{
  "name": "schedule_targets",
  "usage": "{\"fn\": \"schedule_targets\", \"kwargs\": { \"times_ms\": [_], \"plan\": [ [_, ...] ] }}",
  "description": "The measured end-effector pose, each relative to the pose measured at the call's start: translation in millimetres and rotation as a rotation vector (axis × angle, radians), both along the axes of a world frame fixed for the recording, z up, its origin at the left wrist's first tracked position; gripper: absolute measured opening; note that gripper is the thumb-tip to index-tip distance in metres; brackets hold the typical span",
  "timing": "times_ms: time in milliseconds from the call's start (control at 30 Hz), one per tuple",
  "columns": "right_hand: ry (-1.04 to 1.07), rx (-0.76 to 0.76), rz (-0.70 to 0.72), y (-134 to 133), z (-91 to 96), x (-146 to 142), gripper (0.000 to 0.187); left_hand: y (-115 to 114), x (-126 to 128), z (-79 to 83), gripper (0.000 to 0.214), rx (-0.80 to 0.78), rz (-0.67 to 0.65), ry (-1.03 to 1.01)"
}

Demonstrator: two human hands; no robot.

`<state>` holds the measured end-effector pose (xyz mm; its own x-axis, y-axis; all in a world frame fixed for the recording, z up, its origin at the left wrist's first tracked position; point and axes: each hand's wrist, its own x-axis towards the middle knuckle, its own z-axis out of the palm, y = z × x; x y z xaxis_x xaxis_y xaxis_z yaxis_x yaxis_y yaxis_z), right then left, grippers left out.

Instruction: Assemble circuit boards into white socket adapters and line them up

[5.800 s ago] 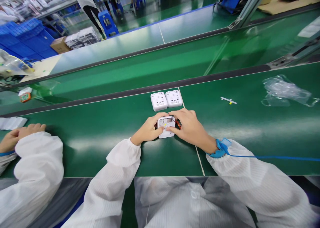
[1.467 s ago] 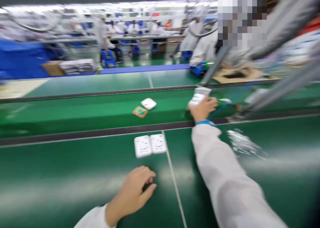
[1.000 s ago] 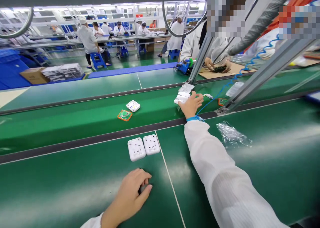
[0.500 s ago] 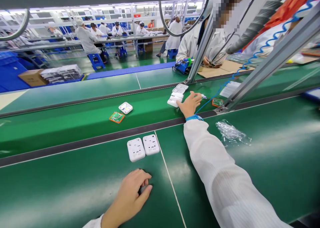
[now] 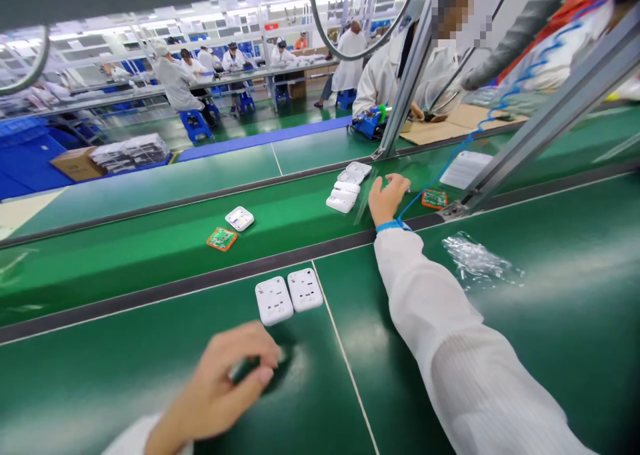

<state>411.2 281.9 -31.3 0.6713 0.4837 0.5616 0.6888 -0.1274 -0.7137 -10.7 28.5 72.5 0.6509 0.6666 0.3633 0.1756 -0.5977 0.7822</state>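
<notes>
My right hand (image 5: 390, 198) is stretched over the bright green belt (image 5: 290, 218), palm down, thumb and fingers apart. Just left of it lie several white plastic housing pieces (image 5: 344, 196). Whatever lies under its fingertips is mostly hidden. Low over the near table, my left hand (image 5: 227, 378) is slightly blurred, its fingers bent and a gap left inside the thumb; nothing shows in it. Beyond its fingertips, two white plastic covers (image 5: 274, 300) with small slots lie side by side. Farther left on the belt are a white shell (image 5: 240, 218) and an orange-edged green circuit board (image 5: 222, 239).
Right of my right hand are another circuit board (image 5: 434, 198) and a blue coiled cord (image 5: 457, 150) running to my wristband. A metal post (image 5: 540, 118) slants across the right. Clear plastic bags (image 5: 475, 255) lie on the table. A co-worker (image 5: 380, 82) sits across the belt.
The pieces on the belt have shifted left. My right hand has moved slightly right, away from the white housing pieces. My left hand has drawn left, its thumb and forefinger closer together.
</notes>
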Motion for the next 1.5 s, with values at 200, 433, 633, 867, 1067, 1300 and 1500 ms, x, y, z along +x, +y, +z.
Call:
{"fn": "schedule_targets", "kwargs": {
  "times_ms": [200, 433, 633, 867, 1067, 1300, 1500],
  "plan": [
    [0.041, -0.109, 0.052, 38, -4.8, 8, 0.005, 165, 37, 52.5, 0.010, 0.257, 0.262, 0.174],
    [-0.009, -0.262, 0.032, 92, -9.2, 6, 0.066, 310, 133, -29.0, 0.047, 0.493, 0.220, 0.213],
    [-0.090, -0.567, 0.243, 121, -12.2, 8, 0.107, 331, 153, -86.0, 0.095, 0.596, 0.048, 0.272],
    [-0.250, -0.314, 0.572, 126, -9.8, 0, 0.065, 330, 140, -103.6, 0.121, 0.646, -0.095, 0.379],
    [-0.201, -0.369, 0.650, 120, -3.3, -17, 0.064, 325, 142, -95.3, 0.115, 0.674, -0.087, 0.481],
    [-0.213, -0.502, 0.635, 123, 9.0, -26, 0.022, 328, 145, -96.9, 0.106, 0.654, -0.123, 0.489],
    [-0.306, -0.358, 0.720, 105, 24.7, -50, 0.019, 333, 134, -98.3, 0.081, 0.688, -0.060, 0.415]
  ]
}}
